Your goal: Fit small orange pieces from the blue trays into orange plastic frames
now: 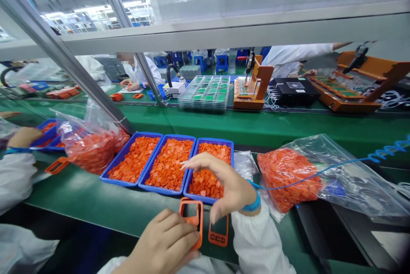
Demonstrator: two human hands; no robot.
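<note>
My left hand is closed around an orange plastic frame at the front of the green table. The frame has a large rectangular opening, and my fingers cover its lower part. My right hand, with a blue wrist strap, hovers in front of the right blue tray, thumb and fingers apart and nothing visible between them. A second orange frame with small slots lies flat below my right thumb. Small orange plastic pieces fill the middle tray and the two beside it.
A plastic bag of orange pieces lies to the right, crossed by a blue coiled cord. Another filled bag stands left. A co-worker's hand is at the far left. Behind are clear trays and an orange fixture.
</note>
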